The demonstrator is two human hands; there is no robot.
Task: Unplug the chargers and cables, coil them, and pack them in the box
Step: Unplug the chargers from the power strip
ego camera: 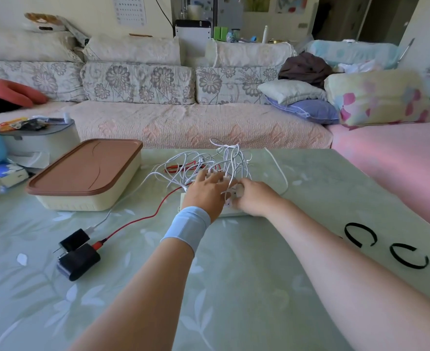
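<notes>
Far out to the left of the left hand sits the box [82,178], cream-sided, with its brown lid on, resting on the green leaf-patterned table [247,287]. Nearer the person, and also left of that hand, two black chargers [78,254] lie unplugged on the table, touching each other. A red cable [138,219] runs from the larger one up toward the hands, and a thin white lead runs from the smaller one.

Both arms reach straight forward and meet over a white power strip [236,212], most of it hidden beneath them. The left hand [205,191], with a pale blue wristband [187,229] on its wrist, lies palm down with fingers spread and fairly straight. It presses on the plugs in the strip and grips nothing that I can see. Just beyond its fingertips rises a loose tangle of white cables [216,158], with a bit of red threaded through.

Touching it on the right, the right hand [255,198] comes in at an angle, forearm bare. Its fingers and thumb are curled around a white charger [239,190] seated at the strip. The picture is soft there, so the exact grasp is hard to make out.

To the right of the right forearm, well apart from the strip, two black C-shaped clips [386,245] lie on the table. A floral sofa [183,122] stands beyond the table.
</notes>
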